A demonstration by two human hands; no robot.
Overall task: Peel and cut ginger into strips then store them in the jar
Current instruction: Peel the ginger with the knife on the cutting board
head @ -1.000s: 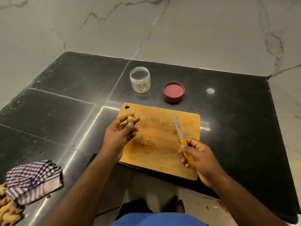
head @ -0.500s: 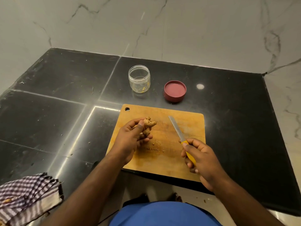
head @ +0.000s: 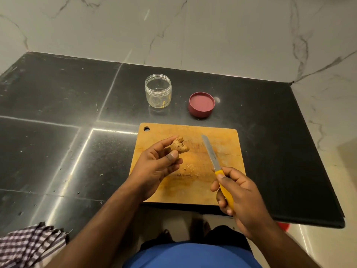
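Note:
A knobbly brown ginger piece [head: 179,146] is pinched between thumb and fingers of my left hand [head: 157,166], held above the left half of the wooden cutting board [head: 228,140]. My right hand [head: 238,190] grips the yellow handle of a serrated knife [head: 210,151], its blade pointing away over the board's right half, a short gap from the ginger. Small ginger scraps [head: 190,169] lie on the board's middle. Behind the board stands a clear open jar [head: 158,90] with a few bits at its bottom, and its red lid [head: 201,104] lies upside down to the right.
The black stone counter [head: 58,113] meets a marble wall at the back and ends just right of the board. A checked cloth [head: 29,246] lies at the near left edge. My feet and blue clothing show below the counter's front edge.
My left hand has carried the ginger rightward over the board, closer to the knife blade. The right hand keeps its hold on the knife. The view has shifted, and the cloth sits lower in it.

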